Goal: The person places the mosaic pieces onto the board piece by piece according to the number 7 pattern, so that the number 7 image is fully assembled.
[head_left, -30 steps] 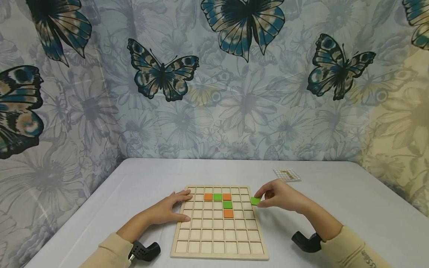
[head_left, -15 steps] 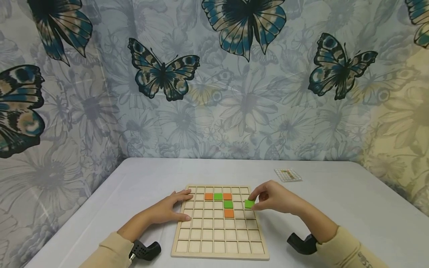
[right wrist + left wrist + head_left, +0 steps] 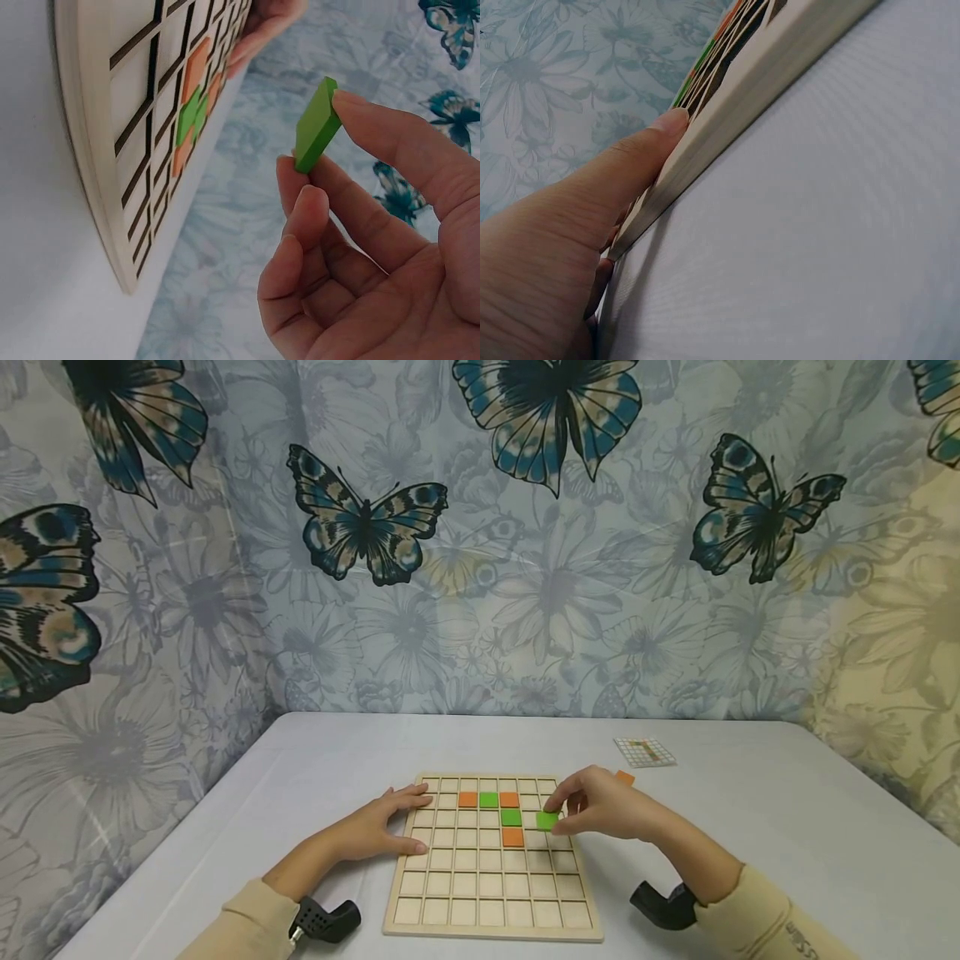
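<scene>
A thin green square tile [image 3: 547, 821] is pinched between the thumb and fingers of my right hand [image 3: 609, 806], above the right part of a wooden grid board [image 3: 491, 937]. In the right wrist view the green tile [image 3: 318, 124] is tilted and apart from the board [image 3: 94, 150]. My left hand [image 3: 372, 828] rests on the board's left edge, fingers extended. The left wrist view shows its thumb [image 3: 641, 150] on the rim. Set in the grid are orange tiles, such as one [image 3: 512, 837], and green tiles, one of them [image 3: 488, 800] in an upper row.
Beyond the right hand lies a small card with a coloured grid pattern [image 3: 645, 752]. An orange piece [image 3: 625, 777] shows partly behind that hand. The board lies on a white-covered table [image 3: 765, 793], with a butterfly-patterned cloth [image 3: 555, 610] behind it.
My right hand has carried the green tile leftward, from the board's right edge to over the grid. The orange piece behind the hand has come into sight. My left hand keeps its place.
</scene>
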A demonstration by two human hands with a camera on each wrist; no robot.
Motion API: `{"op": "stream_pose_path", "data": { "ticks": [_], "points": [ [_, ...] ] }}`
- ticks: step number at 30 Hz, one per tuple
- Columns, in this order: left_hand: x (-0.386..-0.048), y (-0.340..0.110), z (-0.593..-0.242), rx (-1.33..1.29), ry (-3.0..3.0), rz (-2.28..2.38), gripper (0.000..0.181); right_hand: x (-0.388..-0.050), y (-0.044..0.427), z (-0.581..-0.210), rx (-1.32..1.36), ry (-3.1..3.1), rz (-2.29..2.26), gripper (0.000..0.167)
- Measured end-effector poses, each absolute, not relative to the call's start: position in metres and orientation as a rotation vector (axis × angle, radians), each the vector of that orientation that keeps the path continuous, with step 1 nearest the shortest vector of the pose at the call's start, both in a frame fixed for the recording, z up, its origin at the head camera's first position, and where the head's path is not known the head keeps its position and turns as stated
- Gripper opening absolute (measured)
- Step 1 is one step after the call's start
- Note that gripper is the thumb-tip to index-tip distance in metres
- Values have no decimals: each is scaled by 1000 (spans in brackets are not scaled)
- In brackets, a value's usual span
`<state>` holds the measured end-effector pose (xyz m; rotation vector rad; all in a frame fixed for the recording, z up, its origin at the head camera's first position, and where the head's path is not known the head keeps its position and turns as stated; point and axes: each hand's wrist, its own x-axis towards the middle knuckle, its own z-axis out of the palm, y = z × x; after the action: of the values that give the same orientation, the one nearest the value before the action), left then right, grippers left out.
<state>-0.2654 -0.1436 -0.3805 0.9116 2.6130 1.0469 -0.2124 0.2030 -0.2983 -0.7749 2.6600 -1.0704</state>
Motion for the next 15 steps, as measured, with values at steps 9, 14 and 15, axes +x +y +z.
{"op": "stream_pose_path", "data": {
  "ticks": [9,14,15],
  "points": [
    [-266,-143,-381,925,2618,1038,74,-212,193,-301,-809,2664,-1027,19],
    [-266,-144,-381,915,2619,1038,74,-215,186,-303,-845,2655,-981,17],
    [-266,-144,-381,913,2619,1038,74,-215,184,-304,-853,2651,-976,17]
  ]
}}
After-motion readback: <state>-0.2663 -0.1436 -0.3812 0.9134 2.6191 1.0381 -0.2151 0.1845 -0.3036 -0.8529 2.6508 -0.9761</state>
